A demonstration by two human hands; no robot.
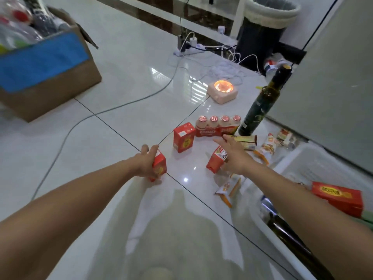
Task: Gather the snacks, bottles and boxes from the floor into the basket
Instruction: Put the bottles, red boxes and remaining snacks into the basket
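progress: looks roughly a third done. A red box (337,199) and a dark bottle (286,233) are already seen lying in the white basket (323,158) at the lower right of the frame
still on the floor: an upright carton (183,137), a tilted carton (215,161), a four-pack of little bottles (219,126), a tall green bottle (260,106), a snack bar (245,141) and some orange snack packets (228,187), all bunched right of centre
left hand (145,162): wrapped round a red carton (159,165) just left of centre; whether it's lifted off the floor yet can't be told
right hand (235,154): fingers spread wide, nothing held, stretched out over the tilted carton with the snack bar just past the fingertips
contact: whether the tilted carton is actually touched can't be made out
basket vs hands: the basket is found just right of the right forearm, so the gripped carton is kept well apart from it, with the whole pile in between
left to do: pretty much everything in that pile, by the look of it
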